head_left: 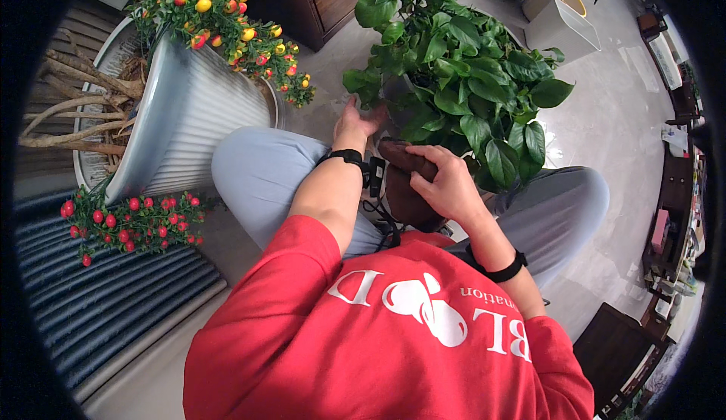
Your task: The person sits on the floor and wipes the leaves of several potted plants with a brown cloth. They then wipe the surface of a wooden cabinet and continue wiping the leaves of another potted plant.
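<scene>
A large leafy green potted plant (469, 80) stands on the floor right in front of me, between and beyond my knees. My left hand (361, 123) reaches to the lower left of its foliage, palm partly showing and fingers apart; leaves cover some of the fingertips. Below the leaves, my right hand (446, 180) has its fingers curled over a dark brown, smooth-looking thing (408, 159), whose kind I cannot make out. Both wrists wear black bands, and a small black device (376, 176) with a cable hangs by the left wrist.
On the left is a big white ribbed pot (208, 114) with bare thick stems, edged by artificial yellow-red fruits (247, 34) and red berries (125, 220). A dark wooden cabinet (340, 0) stands behind. At the back right is a white bin (563, 30). Dark furniture lines the right.
</scene>
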A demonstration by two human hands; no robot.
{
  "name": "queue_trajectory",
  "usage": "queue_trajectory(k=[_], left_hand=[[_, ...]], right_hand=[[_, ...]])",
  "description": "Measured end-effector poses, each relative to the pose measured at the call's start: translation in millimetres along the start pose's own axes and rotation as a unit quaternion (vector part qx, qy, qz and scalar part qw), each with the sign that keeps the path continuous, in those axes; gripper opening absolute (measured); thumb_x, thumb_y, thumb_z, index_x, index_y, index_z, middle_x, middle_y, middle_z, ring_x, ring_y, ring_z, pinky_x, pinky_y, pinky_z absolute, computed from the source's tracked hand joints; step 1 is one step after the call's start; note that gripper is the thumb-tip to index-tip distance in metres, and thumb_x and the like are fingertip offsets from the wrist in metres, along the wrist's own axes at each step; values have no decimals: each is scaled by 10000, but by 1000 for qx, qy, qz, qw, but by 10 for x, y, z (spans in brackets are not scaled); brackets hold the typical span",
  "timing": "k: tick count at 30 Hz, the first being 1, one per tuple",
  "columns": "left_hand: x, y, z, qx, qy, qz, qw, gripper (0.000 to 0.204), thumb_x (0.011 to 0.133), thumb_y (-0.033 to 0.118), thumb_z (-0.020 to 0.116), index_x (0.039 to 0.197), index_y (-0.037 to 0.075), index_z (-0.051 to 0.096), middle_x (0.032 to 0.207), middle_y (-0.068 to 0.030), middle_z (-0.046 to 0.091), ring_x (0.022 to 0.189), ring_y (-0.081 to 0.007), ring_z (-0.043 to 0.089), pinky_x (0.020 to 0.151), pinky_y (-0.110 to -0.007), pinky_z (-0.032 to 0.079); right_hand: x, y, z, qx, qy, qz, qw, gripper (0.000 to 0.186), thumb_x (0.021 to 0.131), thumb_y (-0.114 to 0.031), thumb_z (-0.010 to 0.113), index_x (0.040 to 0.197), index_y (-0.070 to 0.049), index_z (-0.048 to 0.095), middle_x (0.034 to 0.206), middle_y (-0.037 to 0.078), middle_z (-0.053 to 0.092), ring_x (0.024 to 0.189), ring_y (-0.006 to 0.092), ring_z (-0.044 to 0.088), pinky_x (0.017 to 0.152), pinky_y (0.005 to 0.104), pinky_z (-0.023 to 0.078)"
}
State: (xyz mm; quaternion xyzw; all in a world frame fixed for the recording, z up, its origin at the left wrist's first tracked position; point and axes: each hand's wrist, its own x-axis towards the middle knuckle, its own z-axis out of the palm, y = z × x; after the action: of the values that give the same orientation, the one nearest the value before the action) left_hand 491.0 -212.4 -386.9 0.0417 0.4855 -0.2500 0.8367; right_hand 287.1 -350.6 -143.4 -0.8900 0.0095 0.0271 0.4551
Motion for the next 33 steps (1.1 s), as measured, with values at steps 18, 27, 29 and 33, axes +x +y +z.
queue_trajectory(k=[18, 27, 29, 33], left_hand=[[-686, -76, -82, 35, -271, 151, 950, 406, 718, 136, 584, 1115, 52, 599, 1151, -122, 632, 1087, -343, 584, 1032, -495, 427], [-1075, -223, 41, 33, -344, 116, 931, 586, 833, 388, 505, 1335, 88, 551, 1322, -135, 583, 1215, -335, 543, 1069, -473, 409], [-1106, -253, 0, 31, -370, 117, 921, 575, 861, 424, 476, 1336, 110, 557, 1330, -128, 581, 1220, -325, 543, 1056, -464, 420], [-1072, -139, -121, 91, -241, 190, 947, 368, 943, 428, 427, 1035, 149, 649, 1029, -57, 681, 966, -262, 648, 856, -434, 518]], right_hand=[[497, -180, 149, -82, 8, -107, 991, 397, 744, -104, 670, 1133, -25, 665, 1047, 205, 663, 950, 385, 645, 851, 412, 528], [1283, -385, 481, -176, 175, -199, 948, 469, 764, -176, 689, 1229, -146, 634, 1067, 127, 644, 869, 347, 670, 752, 429, 562], [1308, -321, 642, -228, 88, -122, 962, 457, 752, -182, 673, 1208, -153, 659, 1117, 122, 650, 917, 347, 672, 793, 435, 561], [1031, -187, 796, -184, -34, -105, 977, 420, 736, -183, 642, 1151, -150, 697, 1101, 115, 674, 981, 347, 665, 864, 429, 551]])
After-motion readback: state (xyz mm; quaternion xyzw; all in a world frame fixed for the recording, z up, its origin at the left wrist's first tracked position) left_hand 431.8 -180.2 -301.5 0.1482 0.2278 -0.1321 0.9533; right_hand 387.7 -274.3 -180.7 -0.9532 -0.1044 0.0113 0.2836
